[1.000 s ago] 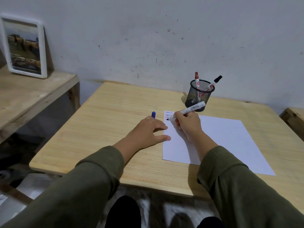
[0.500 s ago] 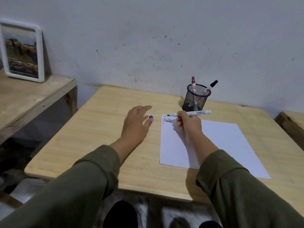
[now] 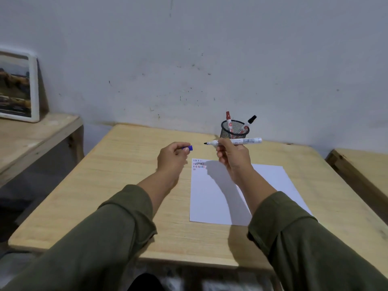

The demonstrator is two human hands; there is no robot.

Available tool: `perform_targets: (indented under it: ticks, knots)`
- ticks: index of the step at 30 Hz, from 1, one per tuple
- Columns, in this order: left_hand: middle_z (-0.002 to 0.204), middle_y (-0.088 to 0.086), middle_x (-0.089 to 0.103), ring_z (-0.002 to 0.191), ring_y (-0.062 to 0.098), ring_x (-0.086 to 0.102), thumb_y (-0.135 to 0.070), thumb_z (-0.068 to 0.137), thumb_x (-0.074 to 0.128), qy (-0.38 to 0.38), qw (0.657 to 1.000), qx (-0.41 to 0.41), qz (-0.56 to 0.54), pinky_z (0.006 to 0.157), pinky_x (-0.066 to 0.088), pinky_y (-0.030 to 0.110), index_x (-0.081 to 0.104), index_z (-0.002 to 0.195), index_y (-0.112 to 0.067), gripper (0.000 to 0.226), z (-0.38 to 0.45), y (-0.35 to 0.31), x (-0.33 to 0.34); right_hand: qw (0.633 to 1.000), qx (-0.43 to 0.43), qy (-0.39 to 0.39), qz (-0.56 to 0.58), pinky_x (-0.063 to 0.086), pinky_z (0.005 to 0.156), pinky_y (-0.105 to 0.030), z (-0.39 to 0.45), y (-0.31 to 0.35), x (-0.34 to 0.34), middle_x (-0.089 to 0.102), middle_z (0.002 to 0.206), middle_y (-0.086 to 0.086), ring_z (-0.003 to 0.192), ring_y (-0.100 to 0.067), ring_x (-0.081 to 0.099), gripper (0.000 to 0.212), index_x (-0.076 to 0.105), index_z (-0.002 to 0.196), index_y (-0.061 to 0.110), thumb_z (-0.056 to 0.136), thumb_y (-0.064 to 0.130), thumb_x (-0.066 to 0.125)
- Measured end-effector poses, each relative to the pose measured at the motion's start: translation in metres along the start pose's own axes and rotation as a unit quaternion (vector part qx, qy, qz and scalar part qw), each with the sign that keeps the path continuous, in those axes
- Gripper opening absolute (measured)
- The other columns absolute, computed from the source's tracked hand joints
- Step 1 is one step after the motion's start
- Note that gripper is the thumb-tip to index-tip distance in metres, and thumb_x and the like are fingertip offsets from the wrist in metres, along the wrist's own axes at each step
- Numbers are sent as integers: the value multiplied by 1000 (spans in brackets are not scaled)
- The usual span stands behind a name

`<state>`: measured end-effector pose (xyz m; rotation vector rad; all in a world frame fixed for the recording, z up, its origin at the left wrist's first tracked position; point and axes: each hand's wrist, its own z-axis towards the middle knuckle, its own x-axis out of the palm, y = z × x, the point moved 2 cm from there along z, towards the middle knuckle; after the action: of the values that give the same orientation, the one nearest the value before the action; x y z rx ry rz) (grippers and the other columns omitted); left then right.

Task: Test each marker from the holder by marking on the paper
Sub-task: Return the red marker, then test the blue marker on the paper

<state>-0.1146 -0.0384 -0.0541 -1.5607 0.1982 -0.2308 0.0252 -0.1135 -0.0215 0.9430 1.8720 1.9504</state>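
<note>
- Since 0.5 s ago: both hands have lifted off the table (image 3: 117, 185); the left hand (image 3: 172, 159) has picked up the blue cap (image 3: 188, 148), which lay on the wood beside the paper; the marker (image 3: 235, 142) has risen clear of the sheet.
- Left hand: thumb and fingertips pinched on the cap, other fingers curled; cap sticks out toward 3 o'clock.
- Right hand (image 3: 233, 157): fingers closed round the marker's front half. Marker lies level, uncapped dark tip toward 9 o'clock, facing the cap, a small gap between them.
- Marker barrel white, barcode-like print near its rear end; text too small to read.
- Paper (image 3: 222, 198) flat on the table, below the right hand. Short strokes in rows at its top-left corner, black, red and bluish; the rest blank.
- Holder (image 3: 234, 132), black mesh, at 12 o'clock from the right hand, near the table's far edge. In it: red-capped marker (image 3: 228, 118) near upright, black-capped marker (image 3: 249, 121) leaning toward 1 o'clock. Red labels on both, unreadable.
- Framed picture (image 3: 16, 87) leans on the wall at 10 o'clock, on a side bench.
</note>
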Motion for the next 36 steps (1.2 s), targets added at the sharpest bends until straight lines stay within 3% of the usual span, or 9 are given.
perform_targets:
  ticks: [2, 9, 20, 29, 33, 36]
  knots:
    - [89, -3, 68, 86, 13, 62, -9, 89, 54, 25, 998, -12, -55, 75, 48, 35, 67, 81, -28, 24, -3, -9, 6, 1000, -10, 4, -2, 34, 39, -16, -3, 9, 0, 54, 55, -1, 40, -6, 45, 13, 60, 72, 7, 85, 8, 59]
    - [82, -1, 65, 77, 4, 62, -2, 91, 52, 68, 992, 14, -104, 76, 52, 9, 65, 92, -14, 18, -7, -32, 21, 999, -31, 15, -5, 33, 40, -18, -9, 25, 0, 53, 53, 1, 40, -7, 45, 18, 58, 67, 10, 85, 9, 58]
    - [83, 2, 67, 77, 7, 63, -6, 89, 57, 91, 992, 17, -86, 88, 51, 20, 66, 94, -12, 12, -8, -43, 23, 997, -46, 39, -55, 33, 45, -23, -10, 35, 0, 53, 56, -1, 44, -12, 44, 20, 60, 66, 11, 86, 10, 58]
    - [78, 4, 66, 72, 9, 62, -7, 87, 59, 94, 992, 11, -82, 83, 53, 20, 66, 87, -15, 11, -12, -53, 30, 995, -36, 84, -47, 35, 41, -19, -10, 37, 2, 54, 58, -5, 46, -14, 47, 17, 58, 71, 9, 88, 10, 58]
    - [77, 1, 67, 72, 14, 65, -8, 86, 60, 74, 995, 61, -3, 85, 53, 27, 67, 81, -20, 15, -17, -53, 30, 996, -5, 87, -9, 37, 41, -17, -12, 34, -1, 54, 50, -1, 41, -10, 47, 18, 58, 70, 8, 88, 10, 58]
    - [75, -2, 67, 71, 12, 64, -10, 85, 60, 48, 991, 103, 67, 73, 50, 19, 67, 85, -20, 13, -21, -56, 29, 996, 12, 86, 10, 37, 41, -16, -13, 29, -1, 55, 50, -1, 41, -8, 48, 18, 58, 71, 7, 88, 10, 58]
